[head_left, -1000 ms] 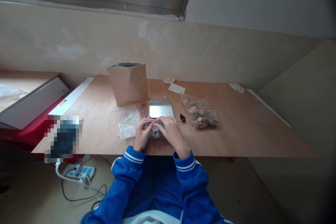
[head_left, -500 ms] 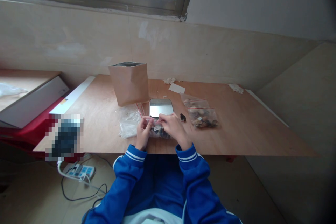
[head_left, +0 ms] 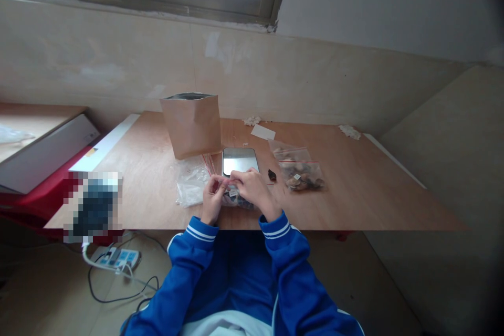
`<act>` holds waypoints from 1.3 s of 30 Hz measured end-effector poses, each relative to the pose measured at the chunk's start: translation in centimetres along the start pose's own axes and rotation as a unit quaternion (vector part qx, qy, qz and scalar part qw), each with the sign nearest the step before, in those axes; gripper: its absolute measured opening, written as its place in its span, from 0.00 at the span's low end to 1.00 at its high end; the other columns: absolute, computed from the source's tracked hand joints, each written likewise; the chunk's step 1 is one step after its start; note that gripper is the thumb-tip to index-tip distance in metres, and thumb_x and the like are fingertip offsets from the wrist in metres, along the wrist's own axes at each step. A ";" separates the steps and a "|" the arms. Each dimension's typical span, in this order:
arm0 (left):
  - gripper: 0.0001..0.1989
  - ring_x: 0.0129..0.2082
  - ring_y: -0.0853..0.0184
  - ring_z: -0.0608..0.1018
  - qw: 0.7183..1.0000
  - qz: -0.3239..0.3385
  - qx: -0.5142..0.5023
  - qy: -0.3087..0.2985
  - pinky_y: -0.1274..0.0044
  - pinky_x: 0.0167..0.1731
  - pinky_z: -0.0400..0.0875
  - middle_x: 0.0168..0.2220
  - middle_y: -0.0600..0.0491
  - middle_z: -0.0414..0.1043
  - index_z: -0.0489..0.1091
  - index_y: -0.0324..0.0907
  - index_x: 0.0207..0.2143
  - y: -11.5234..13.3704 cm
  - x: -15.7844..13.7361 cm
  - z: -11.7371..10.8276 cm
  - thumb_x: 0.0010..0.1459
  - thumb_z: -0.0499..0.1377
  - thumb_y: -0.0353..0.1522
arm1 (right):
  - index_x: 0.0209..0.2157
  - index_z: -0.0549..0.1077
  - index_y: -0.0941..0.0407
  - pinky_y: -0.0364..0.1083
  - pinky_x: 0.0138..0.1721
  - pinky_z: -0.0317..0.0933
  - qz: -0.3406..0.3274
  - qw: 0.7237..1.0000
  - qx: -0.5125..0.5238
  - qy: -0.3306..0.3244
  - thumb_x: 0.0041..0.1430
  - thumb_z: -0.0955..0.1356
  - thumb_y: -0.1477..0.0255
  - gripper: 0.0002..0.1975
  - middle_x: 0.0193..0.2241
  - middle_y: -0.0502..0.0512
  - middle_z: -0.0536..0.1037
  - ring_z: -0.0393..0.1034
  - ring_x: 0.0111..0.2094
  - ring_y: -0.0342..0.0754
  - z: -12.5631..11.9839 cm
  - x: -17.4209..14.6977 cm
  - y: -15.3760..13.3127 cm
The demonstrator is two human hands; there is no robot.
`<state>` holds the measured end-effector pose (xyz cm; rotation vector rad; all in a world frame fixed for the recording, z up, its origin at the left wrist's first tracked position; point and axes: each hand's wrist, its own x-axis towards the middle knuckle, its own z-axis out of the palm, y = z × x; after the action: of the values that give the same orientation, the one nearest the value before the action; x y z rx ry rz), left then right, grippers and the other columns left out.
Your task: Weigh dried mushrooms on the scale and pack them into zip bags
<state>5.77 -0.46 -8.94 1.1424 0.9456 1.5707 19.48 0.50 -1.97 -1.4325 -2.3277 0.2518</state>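
A clear zip bag with dark pieces and a small white label inside lies at the table's front edge. My left hand pinches the left end of its top edge. My right hand is closed on the same edge, close to the left fingertips, and covers much of the bag. Just beyond my hands sits a flat scale with a shiny top. One loose dark piece rests right of the scale. To the left of my left hand are flat, unfilled zip bags.
An open brown paper pouch stands behind the unfilled bags. Filled zip bags lie at the right. A white card and crumpled scraps are near the wall. A power strip with cables is on the floor, lower left.
My right fingers have slid slightly left along the bag's top edge, toward my left hand. More of the edge shows at the right. The view has shifted a little.
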 end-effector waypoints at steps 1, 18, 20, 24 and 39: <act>0.14 0.28 0.70 0.73 1.000 0.001 0.004 -0.001 0.78 0.31 0.67 0.27 0.55 0.71 0.70 0.40 0.30 0.1 0.0 0.0 0.54 0.65 0.41 | 0.32 0.74 0.54 0.44 0.41 0.53 0.001 1.000 0.007 -0.001 0.64 0.64 0.75 0.08 0.24 0.49 0.76 0.66 0.27 0.45 0.0 -0.1 0.1; 0.15 0.27 0.71 0.69 0.999 0.001 0.007 0.038 0.79 0.31 0.65 0.24 0.56 0.67 0.69 0.40 0.29 -0.1 0.0 0.0 0.57 0.62 0.43 | 0.34 0.76 0.53 0.45 0.42 0.56 0.045 0.999 0.024 0.003 0.65 0.66 0.68 0.08 0.29 0.50 0.81 0.72 0.31 0.46 -1.0 -1.8 1.9; 0.16 0.27 0.70 0.70 0.999 -0.009 -0.008 0.041 0.78 0.31 0.65 0.25 0.55 0.68 0.70 0.40 0.29 -0.1 0.0 0.0 0.58 0.61 0.44 | 0.33 0.77 0.53 0.45 0.42 0.55 0.056 0.998 0.009 0.003 0.65 0.67 0.68 0.08 0.27 0.50 0.81 0.71 0.30 0.46 -1.3 -2.0 2.1; 0.18 0.27 0.70 0.71 0.999 -0.024 -0.027 0.041 0.78 0.32 0.66 0.25 0.54 0.70 0.71 0.40 0.28 -0.1 0.1 0.0 0.58 0.60 0.46 | 0.31 0.77 0.53 0.45 0.41 0.54 0.066 0.998 -0.004 0.015 0.64 0.67 0.68 0.09 0.26 0.51 0.80 0.70 0.30 0.47 -1.4 -2.2 2.5; 0.17 0.24 0.73 0.70 0.981 -0.071 -0.134 0.119 0.80 0.29 0.65 0.22 0.57 0.68 0.71 0.40 0.26 -1.7 0.6 -0.4 0.51 0.65 0.45 | 0.32 0.79 0.53 0.46 0.44 0.56 0.085 0.990 0.105 0.039 0.65 0.66 0.71 0.09 0.31 0.49 0.82 0.73 0.33 0.46 -1.3 -3.8 4.5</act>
<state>5.70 0.54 -10.45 0.6968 0.9149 1.6831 25.25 -0.88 -3.28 -1.5066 -2.0508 0.4657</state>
